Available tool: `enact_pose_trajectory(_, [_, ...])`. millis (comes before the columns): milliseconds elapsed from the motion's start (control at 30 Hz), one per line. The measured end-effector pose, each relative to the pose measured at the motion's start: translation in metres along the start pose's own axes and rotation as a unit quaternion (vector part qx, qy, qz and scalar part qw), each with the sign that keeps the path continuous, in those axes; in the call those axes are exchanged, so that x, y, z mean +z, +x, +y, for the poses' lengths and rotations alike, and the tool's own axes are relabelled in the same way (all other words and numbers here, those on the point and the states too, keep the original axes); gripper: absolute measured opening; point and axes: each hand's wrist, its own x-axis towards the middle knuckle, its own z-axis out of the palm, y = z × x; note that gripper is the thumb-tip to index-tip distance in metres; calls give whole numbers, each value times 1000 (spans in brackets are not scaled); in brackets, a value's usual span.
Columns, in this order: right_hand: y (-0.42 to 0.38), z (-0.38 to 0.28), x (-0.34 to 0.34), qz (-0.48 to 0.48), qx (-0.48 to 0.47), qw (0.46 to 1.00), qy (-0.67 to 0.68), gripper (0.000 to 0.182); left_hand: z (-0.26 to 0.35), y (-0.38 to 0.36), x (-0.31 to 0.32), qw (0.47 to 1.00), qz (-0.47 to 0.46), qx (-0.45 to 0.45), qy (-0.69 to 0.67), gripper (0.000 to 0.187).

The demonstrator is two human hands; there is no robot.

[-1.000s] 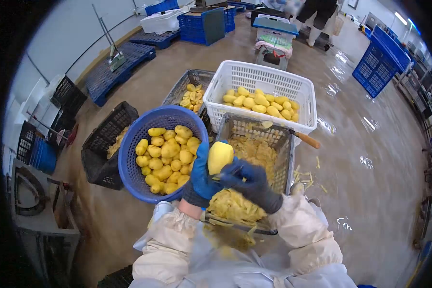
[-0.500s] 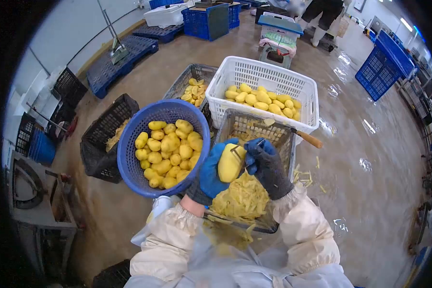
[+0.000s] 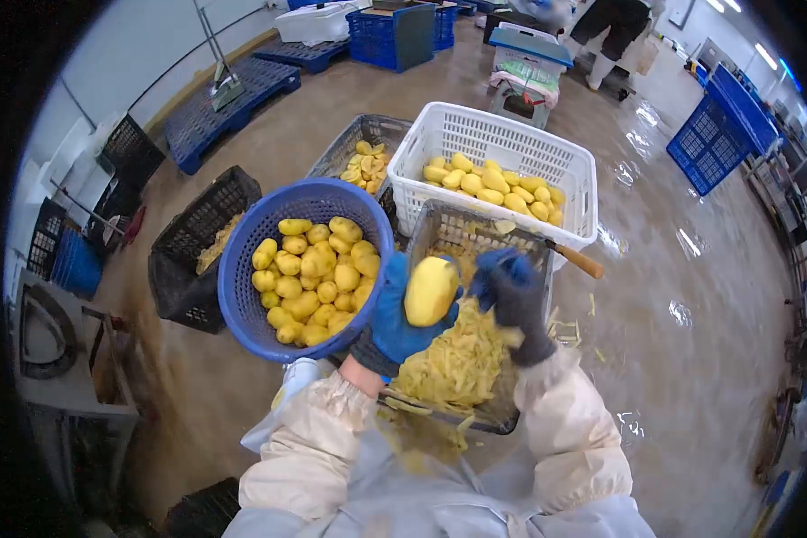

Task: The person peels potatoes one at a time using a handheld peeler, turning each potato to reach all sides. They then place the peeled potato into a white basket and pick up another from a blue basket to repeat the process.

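Observation:
In a blue glove, my left hand (image 3: 402,314) is closed round a peeled yellow potato (image 3: 431,291), held above a dark crate (image 3: 533,269). Just to the right, my gloved right hand (image 3: 511,300) is blurred by motion; whatever its fingers hold cannot be made out. Peelings (image 3: 453,368) are heaped in the crate below both hands. A wooden handle (image 3: 578,261) sticks out over the crate's right edge. The blue round basket (image 3: 233,269) at the left holds several potatoes.
Behind the dark crate stands a white crate (image 3: 502,137) with peeled potatoes. A grey crate (image 3: 332,161) holds potato pieces, and a black crate (image 3: 175,269) holds scraps. Blue pallets (image 3: 197,125) lie at the back left. Another person (image 3: 614,31) stands at the back.
My right hand has moved a little right, away from the potato, and the peeler seen across the potato has left its surface. My left hand still holds the potato, now turned slightly.

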Motion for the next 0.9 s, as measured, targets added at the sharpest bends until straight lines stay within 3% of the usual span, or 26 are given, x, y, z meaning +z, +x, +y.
enact_pose_trajectory(67, [-29, 24, 21, -106, -84, 983, -124, 15, 5, 5, -7, 1000, 29, 5, -11, 50])
enact_pose_trajectory(133, [-28, 33, 26, -131, -286, 913, -259, 14, 9, 5, -22, 997, -36, -26, 60, 53])
enact_pose_trajectory(167, [-26, 23, 23, -69, -136, 977, -151, 13, 3, 0, -4, 998, 19, -39, 34, 54])
enact_pose_trajectory(200, [-15, 8, 15, -8, 18, 999, -39, 13, 4, 0, -9, 987, -98, -53, 119, 56])
enact_pose_trajectory(267, [19, 13, -18, 114, -77, 990, -14, 12, -8, -14, -1, 976, -32, -52, 208, 57])
enact_pose_trajectory(300, [28, 7, -32, 114, -17, 992, 55, 13, -13, -15, 6, 970, -63, -78, 223, 57])
enact_pose_trajectory(333, [26, 11, -37, 118, -20, 991, 58, 13, -11, -11, 7, 968, -64, -83, 227, 57])
enact_pose_trajectory(400, [8, -14, -11, 68, -21, 997, -6, 12, -7, 0, 6, 997, -9, -32, 75, 56])
enact_pose_trajectory(433, [-4, -3, 0, 21, -44, 998, 27, 9, -1, 1, 5, 999, 38, -22, 22, 54])
enact_pose_trajectory(467, [-18, 7, 7, -54, -54, 997, -7, 10, 5, 4, -6, 1000, -4, -12, -26, 53])
enact_pose_trajectory(500, [-26, 20, 18, -108, -251, 937, -217, 14, 8, 8, -19, 1000, -5, -10, -26, 53])
enact_pose_trajectory(533, [-40, 15, 28, -140, -193, 934, -266, 15, 9, 11, -34, 995, 3, 32, 89, 53])
enact_pose_trajectory(600, [-31, 15, 22, -81, -20, 991, -109, 12, 6, 11, -58, 943, 20, 106, 314, 54])
enact_pose_trajectory(633, [-19, 9, 13, -30, -15, 997, -64, 11, 2, 9, -67, 897, 26, 143, 417, 54])
enact_pose_trajectory(667, [-5, 2, 0, 20, -10, 1000, -20, 11, -22, -5, -20, 694, -125, 422, 570, 54])
enact_pose_trajectory(700, [17, 16, -25, 69, -52, 996, -38, 13, -11, -6, -13, 895, -134, 169, 392, 51])
enact_pose_trajectory(733, [32, 32, -44, 119, -94, 987, -54, 15, 2, -4, -8, 973, -124, -109, 162, 49])
enact_pose_trajectory(767, [29, 28, -43, 124, -96, 986, -51, 15, 1, -4, -4, 972, -124, -115, 165, 49])
enact_pose_trajectory(833, [19, 5, -31, 79, -17, 996, 49, 15, -4, 0, 3, 989, 10, 13, 144, 48])
enact_pose_trajectory(900, [-4, 3, -6, 7, -38, 999, 10, 16, 5, 5, -17, 997, -11, 11, 81, 49])
